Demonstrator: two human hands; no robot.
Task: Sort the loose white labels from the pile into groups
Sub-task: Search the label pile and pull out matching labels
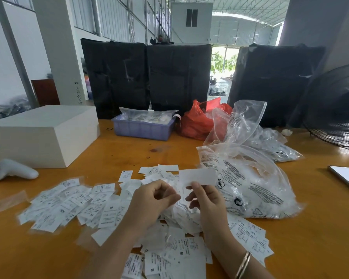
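Observation:
Loose white labels [73, 204] lie spread over the orange table, with a thicker heap [181, 216] under my hands and more near the front edge [175, 258]. My right hand [204, 200] pinches one blank-looking white label [197, 176] by its lower edge and holds it up above the heap. My left hand [151, 200] hovers just left of it, fingers curled, thumb and forefinger close together; whether it holds a label is unclear. Printed size letters such as M and XL show on some labels.
A white box [42, 133] and a white controller [12, 171] sit at the left. A blue tray [143, 128], a red bag [197, 121] and clear plastic bags [248, 178] lie behind and right. A phone [347, 177] and a fan [336, 109] are far right.

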